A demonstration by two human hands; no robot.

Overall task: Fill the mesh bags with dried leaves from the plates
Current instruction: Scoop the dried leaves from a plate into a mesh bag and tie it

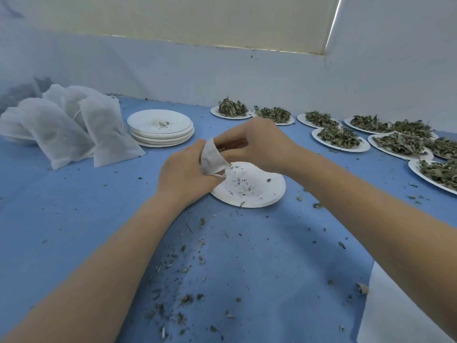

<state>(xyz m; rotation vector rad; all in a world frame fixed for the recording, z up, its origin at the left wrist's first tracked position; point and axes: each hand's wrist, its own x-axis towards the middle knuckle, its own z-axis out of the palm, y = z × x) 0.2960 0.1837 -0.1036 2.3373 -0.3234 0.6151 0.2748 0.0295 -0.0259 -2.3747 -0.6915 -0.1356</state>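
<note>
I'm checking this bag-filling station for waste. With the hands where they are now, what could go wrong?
1. The left hand grips a small mesh bag while the right hand pushes leaves in at its mouth; bits could spill, as the crumbs on the blue cloth suggest.
2. The bag sits partly past the edge of the near plate, so spills may miss it.
3. The right forearm reaches past the full plates and might brush them.
</note>
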